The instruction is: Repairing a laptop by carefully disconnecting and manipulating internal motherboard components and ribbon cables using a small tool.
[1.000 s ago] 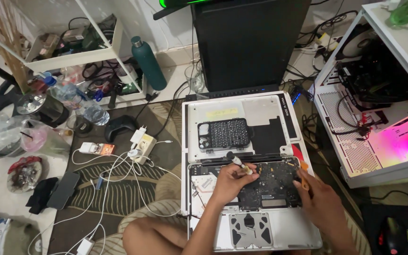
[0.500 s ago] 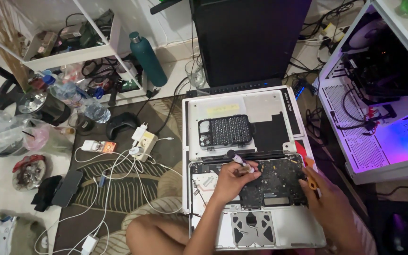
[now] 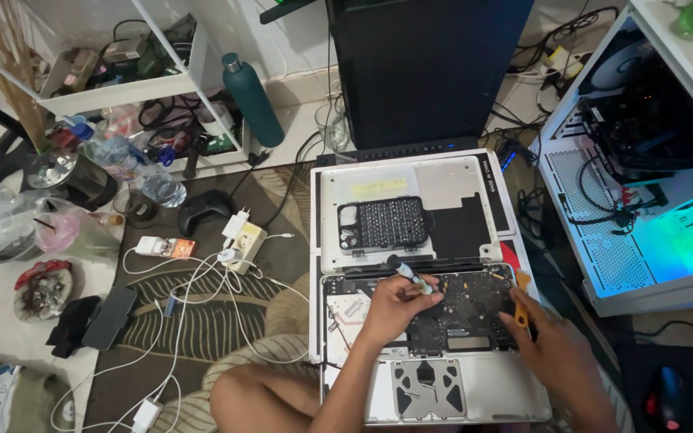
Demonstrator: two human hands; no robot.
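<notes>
**Opened laptop on the floor, clutter around it**

The opened laptop (image 3: 431, 353) lies on the rug (image 3: 202, 321); its removed cover (image 3: 451, 184) sits just behind it, with a bit case (image 3: 384, 224) on top; the left hand (image 3: 395, 303) holds a screwdriver (image 3: 407, 273) over the circuit board (image 3: 463, 309); the right hand (image 3: 551, 345) rests at the laptop's right edge; a computer tower (image 3: 651, 160) stands to the right; a bottle (image 3: 252, 100) and shelf (image 3: 138, 80) lie behind left.

A: Where is there free room around the opened laptop (image 3: 443, 385)?

B: Its near right corner is bare metal. Far side, the bit case (image 3: 382, 224) sits on the removed cover (image 3: 451, 180), with the black tower (image 3: 427, 68) behind.

A: And the sides?

B: Left, tangled white cables (image 3: 194, 281) and a power strip (image 3: 244, 244); right, the lit white computer case (image 3: 643, 208) stands close.
</notes>
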